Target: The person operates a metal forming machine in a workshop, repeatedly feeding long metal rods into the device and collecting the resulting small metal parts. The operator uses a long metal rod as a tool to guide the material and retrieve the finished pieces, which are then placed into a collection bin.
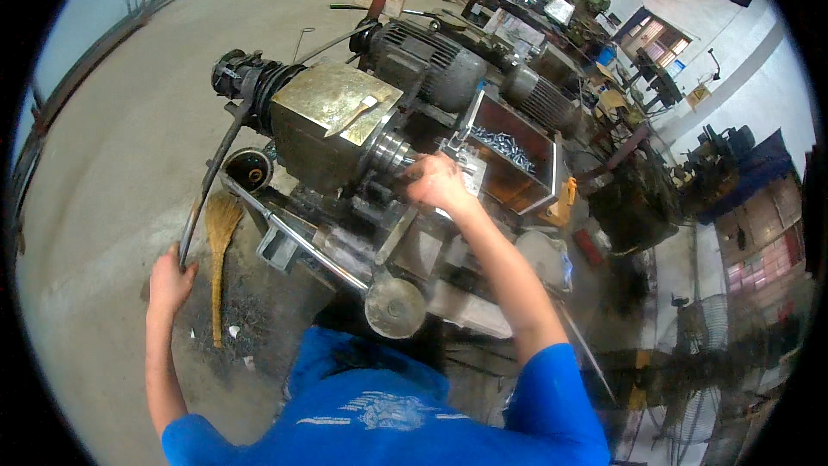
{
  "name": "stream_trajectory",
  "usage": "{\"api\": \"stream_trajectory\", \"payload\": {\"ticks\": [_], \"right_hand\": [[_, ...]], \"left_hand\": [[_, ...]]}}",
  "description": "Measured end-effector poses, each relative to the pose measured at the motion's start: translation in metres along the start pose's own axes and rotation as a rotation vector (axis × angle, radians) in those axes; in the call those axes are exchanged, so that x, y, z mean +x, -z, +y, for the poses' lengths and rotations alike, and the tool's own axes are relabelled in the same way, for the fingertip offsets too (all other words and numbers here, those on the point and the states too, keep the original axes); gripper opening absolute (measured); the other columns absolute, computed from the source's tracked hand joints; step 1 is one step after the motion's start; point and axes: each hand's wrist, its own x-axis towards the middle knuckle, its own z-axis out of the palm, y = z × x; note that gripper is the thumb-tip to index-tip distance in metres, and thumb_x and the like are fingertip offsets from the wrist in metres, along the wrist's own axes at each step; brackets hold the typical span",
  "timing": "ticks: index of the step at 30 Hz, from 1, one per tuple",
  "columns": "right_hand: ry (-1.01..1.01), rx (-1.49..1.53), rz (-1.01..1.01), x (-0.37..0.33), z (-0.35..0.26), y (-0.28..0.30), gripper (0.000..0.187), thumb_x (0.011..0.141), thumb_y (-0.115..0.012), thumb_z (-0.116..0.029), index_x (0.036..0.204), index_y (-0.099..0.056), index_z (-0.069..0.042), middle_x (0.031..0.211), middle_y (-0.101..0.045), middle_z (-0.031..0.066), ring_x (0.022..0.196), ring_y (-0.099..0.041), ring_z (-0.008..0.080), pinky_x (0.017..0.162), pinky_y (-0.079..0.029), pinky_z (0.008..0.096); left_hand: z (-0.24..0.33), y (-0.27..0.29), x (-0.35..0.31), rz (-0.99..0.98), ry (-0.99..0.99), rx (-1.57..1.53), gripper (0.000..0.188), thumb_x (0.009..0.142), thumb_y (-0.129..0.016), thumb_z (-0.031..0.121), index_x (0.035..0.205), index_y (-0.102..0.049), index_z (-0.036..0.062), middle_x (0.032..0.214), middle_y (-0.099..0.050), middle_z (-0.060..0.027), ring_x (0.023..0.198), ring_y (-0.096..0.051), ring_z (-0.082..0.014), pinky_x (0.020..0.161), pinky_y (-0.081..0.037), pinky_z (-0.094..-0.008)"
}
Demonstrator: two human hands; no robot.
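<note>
My left hand (171,280) is wrapped round the lower end of a long dark lever (211,174), which slants up to the left end of a lathe-like machine (323,134). My right hand (436,181) is at the bright metal spindle (388,154), its fingers bent together at the spindle's front. Whatever those fingers pinch is hidden behind them. A small brush (352,115) with a pale handle lies on the flat metal top of the headstock. Just right of my right hand stands an open box (552,174) holding many small shiny metal parts (504,148).
A straw broom (222,229) lies on the floor beside the lever, near dark shavings. A silver bar (315,252) and a round metal disc (395,308) stick out in front of me. Electric motors (431,60) sit behind the headstock. More machinery (638,185) stands at the right.
</note>
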Motion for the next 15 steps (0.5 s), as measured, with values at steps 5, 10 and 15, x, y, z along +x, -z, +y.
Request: {"api": "stream_trajectory", "payload": {"ticks": [5, 10, 15], "right_hand": [[0.003, -0.013, -0.03, 0.002, -0.009, 0.007, 0.034, 0.051, -0.057, -0.017, 0.082, -0.069, -0.015, 0.085, -0.063, 0.0138, 0.088, -0.054, 0.0297, 0.082, -0.044, 0.0361], [0.085, 0.019, 0.018, 0.003, -0.006, 0.004, 0.035, 0.051, -0.057, -0.016, 0.084, -0.069, -0.015, 0.087, -0.062, 0.0124, 0.089, -0.054, 0.0297, 0.082, -0.045, 0.0356], [0.106, 0.07, -0.011, 0.003, -0.004, 0.007, 0.035, 0.052, -0.056, -0.016, 0.084, -0.069, -0.015, 0.088, -0.062, 0.0111, 0.089, -0.054, 0.0287, 0.08, -0.045, 0.0349]], "left_hand": [[-0.006, -0.006, -0.004, 0.065, -0.016, 0.064, 0.05, 0.07, -0.063, 0.019, 0.113, -0.047, 0.0003, 0.081, -0.058, -0.0243, 0.079, -0.056, -0.0401, 0.068, -0.045, -0.0456], [-0.004, -0.003, -0.019, 0.084, -0.002, 0.04, 0.049, 0.069, -0.063, 0.019, 0.112, -0.047, 0.0001, 0.08, -0.058, -0.0239, 0.079, -0.056, -0.0401, 0.067, -0.044, -0.0455], [-0.013, 0.016, -0.058, -0.026, 0.094, 0.08, 0.035, 0.069, -0.063, 0.017, 0.096, -0.05, -0.0014, 0.077, -0.057, -0.0237, 0.076, -0.055, -0.0401, 0.065, -0.043, -0.0456]]}}
